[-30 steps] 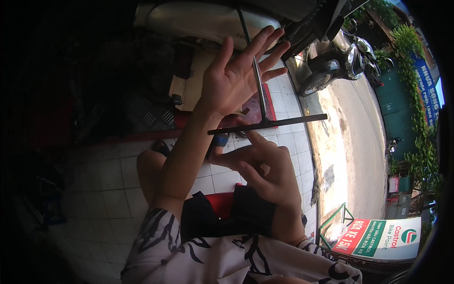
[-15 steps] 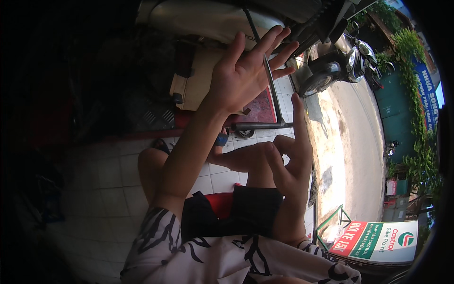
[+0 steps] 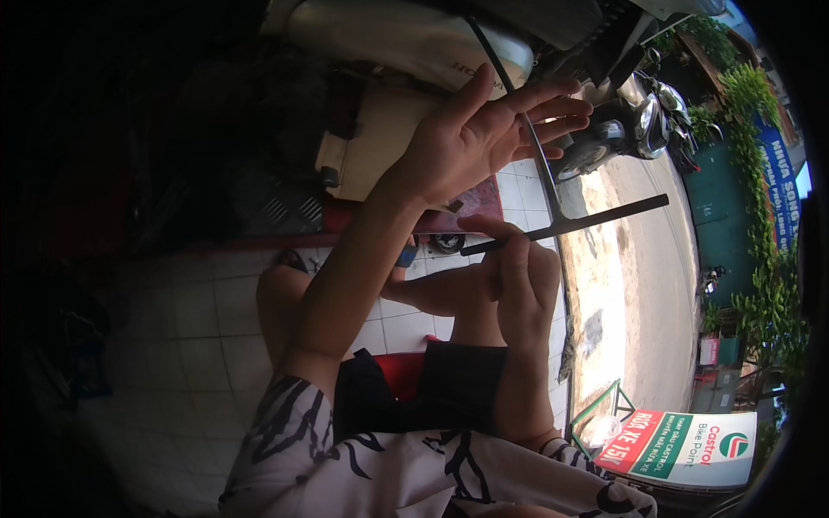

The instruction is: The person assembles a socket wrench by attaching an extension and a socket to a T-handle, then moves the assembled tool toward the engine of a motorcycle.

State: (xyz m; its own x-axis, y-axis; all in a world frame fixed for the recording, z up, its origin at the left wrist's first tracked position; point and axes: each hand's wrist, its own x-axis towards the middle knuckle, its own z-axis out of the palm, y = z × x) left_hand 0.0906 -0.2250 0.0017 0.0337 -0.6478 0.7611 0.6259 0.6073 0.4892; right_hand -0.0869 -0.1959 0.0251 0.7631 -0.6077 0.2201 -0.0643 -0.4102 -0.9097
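A dark metal T-handle wrench (image 3: 604, 212) slants down from beneath a motorcycle (image 3: 406, 41) at the top. Its crossbar lies toward me, tilted up to the right. My left hand (image 3: 458, 142) is open, palm up and fingers spread, with the wrench's shaft crossing over the fingers. Lower down, my right hand (image 3: 528, 289) has its thumb and bent index finger at the left part of the crossbar, the other fingers curled. The shaft's far end is hidden under the motorcycle.
Behind my left hand stands a beige panel (image 3: 371, 142) on a red platform (image 3: 479, 203) with a small wheel (image 3: 446, 243). I sit on a red stool (image 3: 397, 373) over white tiles (image 3: 199, 371). Motorbikes (image 3: 652, 121) and a signboard (image 3: 682, 449) stand by the street.
The wrench's crossbar has turned and shifted right, its right end now up. My left hand has moved right. My right index finger, stretched upward before, is now bent at the crossbar.
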